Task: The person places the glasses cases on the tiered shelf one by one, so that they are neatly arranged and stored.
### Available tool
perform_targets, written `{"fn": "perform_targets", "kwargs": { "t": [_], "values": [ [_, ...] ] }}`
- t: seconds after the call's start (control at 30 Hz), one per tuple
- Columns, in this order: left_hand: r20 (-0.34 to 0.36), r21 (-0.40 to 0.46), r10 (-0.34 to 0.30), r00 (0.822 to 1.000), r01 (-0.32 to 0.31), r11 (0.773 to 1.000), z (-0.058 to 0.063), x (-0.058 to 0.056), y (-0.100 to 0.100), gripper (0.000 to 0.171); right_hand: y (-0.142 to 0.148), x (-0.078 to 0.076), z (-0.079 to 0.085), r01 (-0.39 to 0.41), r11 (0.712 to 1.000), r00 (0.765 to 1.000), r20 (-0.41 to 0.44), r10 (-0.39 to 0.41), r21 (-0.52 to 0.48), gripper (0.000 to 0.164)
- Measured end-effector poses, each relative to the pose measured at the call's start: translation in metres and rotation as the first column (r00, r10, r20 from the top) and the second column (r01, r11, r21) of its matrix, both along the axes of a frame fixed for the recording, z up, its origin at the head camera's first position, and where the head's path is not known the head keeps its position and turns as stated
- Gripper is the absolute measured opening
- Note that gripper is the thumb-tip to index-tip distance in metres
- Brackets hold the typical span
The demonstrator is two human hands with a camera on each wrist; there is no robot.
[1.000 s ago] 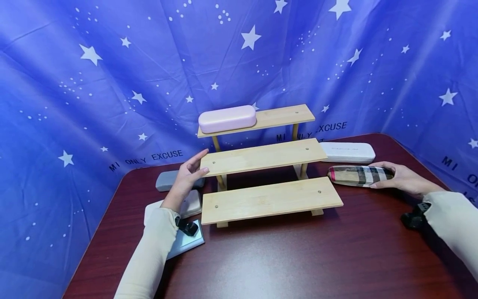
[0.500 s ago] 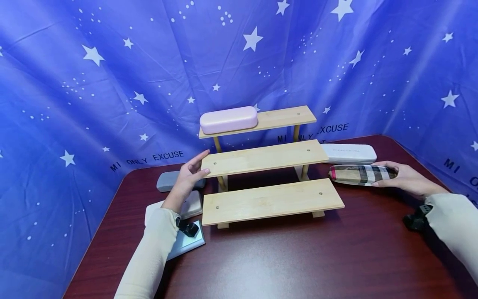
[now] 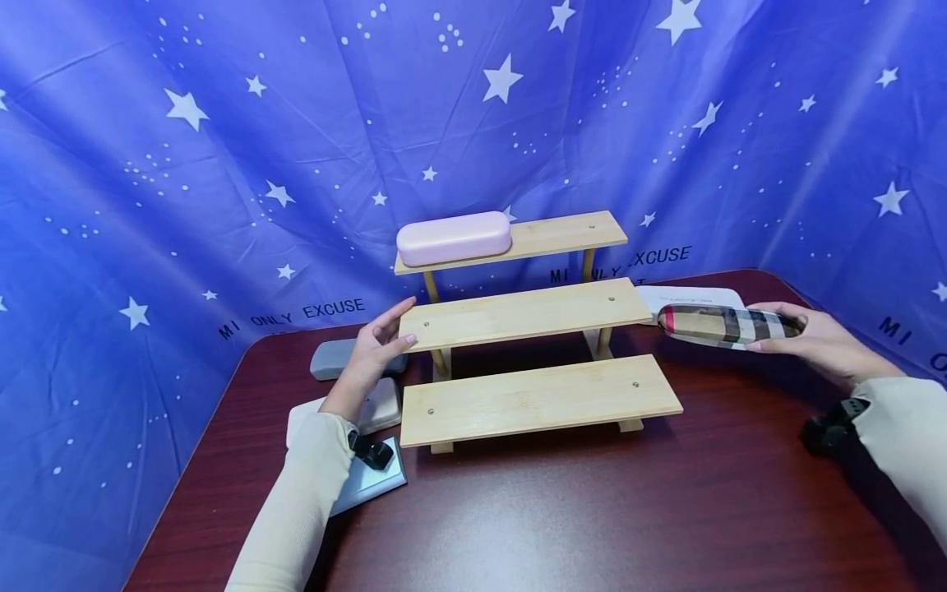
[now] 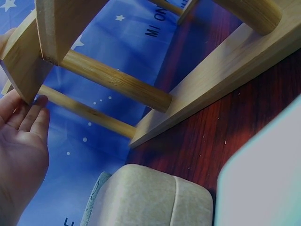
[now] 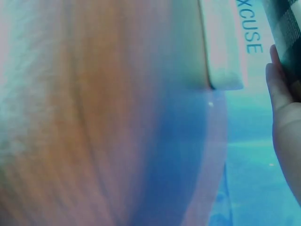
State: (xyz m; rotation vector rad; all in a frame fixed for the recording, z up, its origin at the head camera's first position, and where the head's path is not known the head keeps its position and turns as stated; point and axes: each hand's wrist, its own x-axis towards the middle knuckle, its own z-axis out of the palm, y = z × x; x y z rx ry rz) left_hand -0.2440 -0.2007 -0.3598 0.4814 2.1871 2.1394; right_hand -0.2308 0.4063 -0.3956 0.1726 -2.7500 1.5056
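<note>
My right hand [image 3: 814, 341] grips the right end of a plaid glasses case [image 3: 713, 325], beige with black, white and red bands. It is held above the table, right of the stand and partly in front of a white glasses case [image 3: 684, 296]. The right wrist view catches only a dark corner of the plaid case [image 5: 289, 33]. With thumb and fingers my left hand [image 3: 370, 349] holds the left end of the middle board of a three-tier wooden stand [image 3: 525, 312]; in the left wrist view its fingers [image 4: 35, 117] touch the board. A pink glasses case [image 3: 454, 238] lies on the top tier's left half.
Left of the stand, partly behind my arm, are a grey case [image 3: 330, 358], an off-white case [image 3: 381, 405] and a light blue flat case [image 3: 370, 485]. The dark red table [image 3: 533, 518] meets a blue star-printed curtain [image 3: 296, 123] at back and sides.
My right hand has lifted the plaid glasses case off the table, up and slightly to the right. My left hand stays on the stand.
</note>
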Motion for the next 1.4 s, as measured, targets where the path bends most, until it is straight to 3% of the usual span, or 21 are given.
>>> {"fn": "perform_targets", "kwargs": {
  "t": [0.27, 0.37, 0.43, 0.53, 0.6, 0.8, 0.97, 1.17, 1.4],
  "values": [
    [-0.011, -0.011, -0.007, 1.0, 0.007, 1.0, 0.0, 0.0, -0.001, 0.059, 0.003, 0.0, 0.025, 0.058, 0.989, 0.998, -0.005, -0.058, 0.135, 0.054],
    [-0.003, -0.011, -0.004, 1.0, 0.004, 1.0, 0.0, 0.0, 0.0, 0.059, 0.001, -0.001, 0.034, 0.063, 0.996, 0.998, 0.0, -0.064, 0.055, 0.049],
    [0.0, -0.014, 0.0, 1.0, 0.0, 1.0, 0.0, 0.001, 0.0, 0.059, -0.002, -0.003, 0.039, 0.051, 0.997, 0.999, -0.002, -0.051, -0.053, 0.047],
    [0.001, -0.016, 0.0, 1.0, 0.0, 1.0, 0.0, 0.001, 0.0, 0.059, -0.005, -0.005, 0.045, 0.016, 0.976, 1.0, -0.016, -0.02, -0.219, 0.049],
    [-0.001, -0.019, -0.001, 1.0, 0.001, 1.0, 0.0, 0.0, 0.0, 0.059, -0.007, -0.007, 0.05, -0.002, 0.96, 0.999, -0.032, -0.008, -0.279, 0.05],
    [-0.008, -0.005, -0.005, 1.0, 0.005, 1.0, -0.012, -0.009, -0.005, 0.059, -0.015, -0.015, 0.068, -0.037, 0.947, 0.998, -0.066, 0.016, -0.32, 0.05],
    [-0.009, 0.008, -0.003, 1.0, 0.003, 1.0, -0.021, -0.016, -0.008, 0.059, -0.026, -0.02, 0.081, -0.053, 0.953, 0.997, -0.075, 0.032, -0.3, 0.051],
    [-0.021, 0.008, 0.002, 1.0, -0.002, 1.0, -0.022, -0.016, -0.008, 0.058, -0.046, -0.027, 0.096, -0.012, 0.995, 0.998, -0.061, 0.006, -0.099, 0.05],
    [-0.036, 0.008, 0.002, 0.999, -0.002, 1.0, -0.022, -0.016, -0.008, 0.059, -0.072, -0.037, 0.109, -0.045, 0.996, 0.997, -0.068, 0.04, -0.075, 0.051]
  ]
}}
